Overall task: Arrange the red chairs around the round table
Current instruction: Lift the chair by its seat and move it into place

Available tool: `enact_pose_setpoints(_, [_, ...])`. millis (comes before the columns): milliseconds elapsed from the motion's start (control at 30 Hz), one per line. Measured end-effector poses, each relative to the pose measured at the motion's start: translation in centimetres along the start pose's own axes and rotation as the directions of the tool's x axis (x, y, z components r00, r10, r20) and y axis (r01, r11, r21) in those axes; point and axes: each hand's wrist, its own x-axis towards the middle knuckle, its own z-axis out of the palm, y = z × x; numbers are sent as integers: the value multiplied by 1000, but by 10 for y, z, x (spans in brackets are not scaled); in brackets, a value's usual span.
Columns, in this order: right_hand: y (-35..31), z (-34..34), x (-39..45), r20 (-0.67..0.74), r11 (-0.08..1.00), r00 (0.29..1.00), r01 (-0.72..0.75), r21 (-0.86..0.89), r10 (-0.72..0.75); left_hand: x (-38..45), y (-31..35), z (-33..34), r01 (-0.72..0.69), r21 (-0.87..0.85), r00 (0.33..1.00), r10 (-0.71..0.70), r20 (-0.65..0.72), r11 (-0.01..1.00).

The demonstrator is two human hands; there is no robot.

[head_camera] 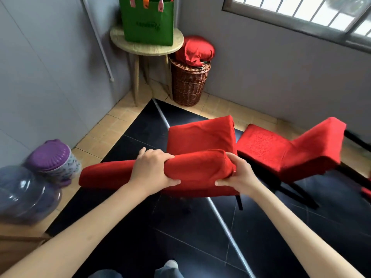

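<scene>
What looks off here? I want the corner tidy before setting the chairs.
The round table is taken up by a green bag. A red bundle is heaped on the wicker basket. Both hands grip one red chair's backrest.

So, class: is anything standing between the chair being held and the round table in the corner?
No object does. Both hands, left hand and right hand, grip the near chair; only bare floor lies toward the round table. The wicker basket stands beside it.

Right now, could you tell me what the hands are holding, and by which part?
Both hands grip the nearer red chair by the top edge of its backrest: the left hand near the middle, the right hand at the end.
</scene>
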Motion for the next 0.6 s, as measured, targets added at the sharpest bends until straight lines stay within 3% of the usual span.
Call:
enact_pose_setpoints(133, [-8,-29,-18,-15,995,1000,28,96,-26,7,12,10,-142,-124,986,151,67,982])
enact_pose_setpoints(200, [-11,-40,-27,-12,990,999,44,137,-42,7,11,15,-194,-87,973,203,107,977])
enact_pose_setpoints(333, [-12,-55,-41,-70,981,994,90,171,-79,-3,-13,25,-88,70,993,82,89,994])
enact_pose_setpoints(433, [-11,-58,-48,-149,987,984,117,106,-101,-4,-28,24,-24,53,999,22,39,998])
enact_pose_setpoints(600, [-13,-50,-55,-240,976,949,178,-122,-203,7,-26,18,-61,24,998,60,34,998])
